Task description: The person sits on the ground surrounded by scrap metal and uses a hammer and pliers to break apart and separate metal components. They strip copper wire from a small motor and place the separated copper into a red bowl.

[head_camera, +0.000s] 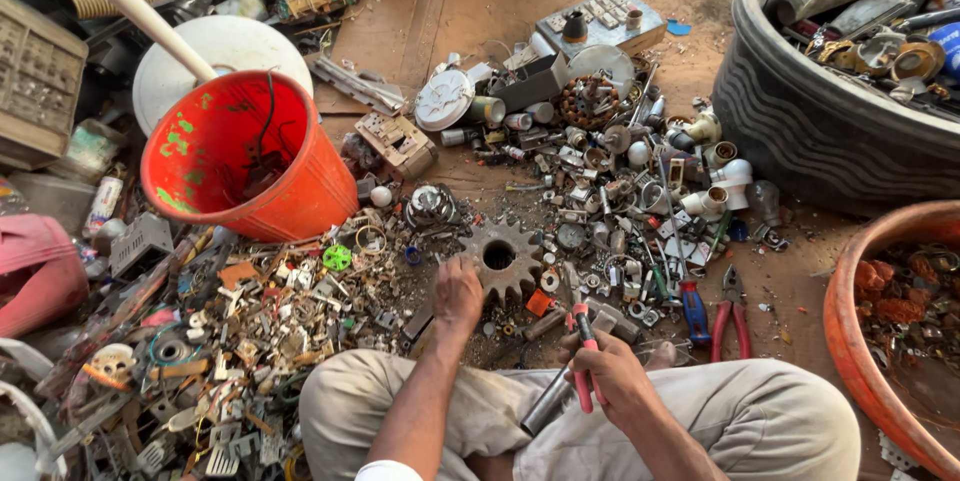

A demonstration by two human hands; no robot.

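The person sits cross-legged on the floor, knees in pale trousers at the bottom of the view. The right hand [612,378] is nearest, just below and right of the big toothed gear [500,257]; its fingers are wrapped tight around the red-handled pliers [582,356], whose handles cross a grey metal tube [552,396] lying by the knee. The left hand [457,293] reaches forward and rests fingers-down in the scrap just left of the gear, close to its teeth; whether it pinches anything I cannot tell. The two hands are apart, with the gear's lower edge between them. Right of the gear, a second pair of red pliers [732,319] lies on the floor beside a blue-handled tool [695,311]. Left of the gear spreads a heap of small metal brackets and plates [270,321]. Beyond the gear lies a pile of mixed scrap parts [610,161]. Up and left of the gear stands a tilted orange bucket [245,156] with a pale stick [130,6] passing behind its rim. Far right of the gear sit a black tyre tub [800,111] filled with scrap and, nearer, an orange basin [860,341].
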